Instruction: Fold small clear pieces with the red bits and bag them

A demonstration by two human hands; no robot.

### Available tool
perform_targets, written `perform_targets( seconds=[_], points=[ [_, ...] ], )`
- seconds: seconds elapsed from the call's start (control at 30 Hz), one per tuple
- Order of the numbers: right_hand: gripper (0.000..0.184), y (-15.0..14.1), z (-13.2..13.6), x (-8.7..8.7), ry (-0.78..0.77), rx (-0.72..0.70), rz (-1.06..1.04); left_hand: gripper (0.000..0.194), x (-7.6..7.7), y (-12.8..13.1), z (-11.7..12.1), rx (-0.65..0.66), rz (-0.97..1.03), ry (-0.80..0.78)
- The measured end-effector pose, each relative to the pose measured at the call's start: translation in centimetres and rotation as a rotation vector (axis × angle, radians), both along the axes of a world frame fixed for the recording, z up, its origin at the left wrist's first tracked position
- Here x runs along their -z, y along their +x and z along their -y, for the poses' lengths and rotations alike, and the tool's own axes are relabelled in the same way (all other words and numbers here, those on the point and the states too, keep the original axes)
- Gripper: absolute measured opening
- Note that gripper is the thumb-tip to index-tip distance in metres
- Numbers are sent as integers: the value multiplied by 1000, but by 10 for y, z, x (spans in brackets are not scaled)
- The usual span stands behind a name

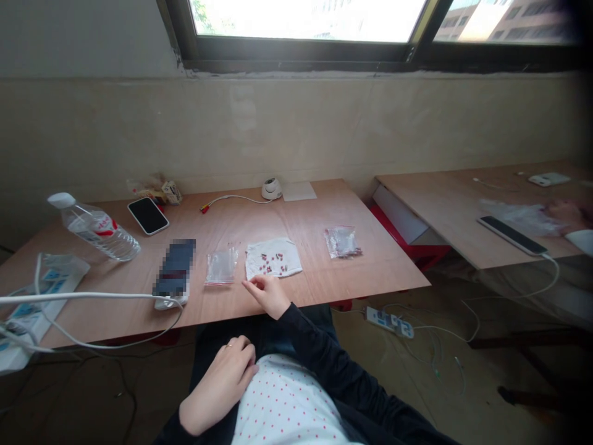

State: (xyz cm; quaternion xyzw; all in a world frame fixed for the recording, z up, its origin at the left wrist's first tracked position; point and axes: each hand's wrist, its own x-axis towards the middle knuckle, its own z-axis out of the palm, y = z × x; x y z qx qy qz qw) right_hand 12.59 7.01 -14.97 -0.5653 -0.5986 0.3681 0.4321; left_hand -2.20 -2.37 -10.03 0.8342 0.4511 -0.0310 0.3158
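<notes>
My right hand (269, 295) is at the table's front edge, just below a white cloth (291, 254). Its thumb and index finger are pinched together; whatever may be between them is too small to make out. Several tiny reddish and dark pieces (273, 264) lie scattered over the cloth. To the left of it is a clear zip bag (221, 267). On the right lies another clear bag (343, 241), with small pieces inside. My left hand (227, 377), wearing a ring, rests on my lap against my shirt, fingers curled together and holding nothing I can see.
A water bottle (99, 227), a phone (148, 216) and a blurred-out device (175, 269) stand at left, by a power strip (44, 303) with white cables. A dome camera (271, 188) sits at the back. On the neighbouring table is another phone (512, 235), near another person's hand.
</notes>
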Motion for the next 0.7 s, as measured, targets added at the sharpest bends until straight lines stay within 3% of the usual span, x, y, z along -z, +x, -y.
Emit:
perform_targets(
  seconds=[0.17, 0.27, 0.33, 0.4, 0.6, 0.7],
  points=[
    [38, 41, 23, -2, -34, 9, -134, 20, 11, 5, 2, -51, 118, -60],
    [37, 58, 49, -8, -135, -237, -101, 21, 15, 12, 1, -71, 169, -86],
    [35, 63, 71, -13, -161, -455, 17, 22, 17, 15, -2, -65, 197, -103],
    [35, 64, 90, -17, -200, -582, 112, 23, 21, 16, -8, -56, 210, -141],
    [20, 62, 117, -22, -206, -522, 140, 17, 28, 10, -29, -43, 93, -333],
    [30, 58, 117, -20, -200, -485, 154, 18, 18, 0, -38, 7, 94, -524]
  ],
)
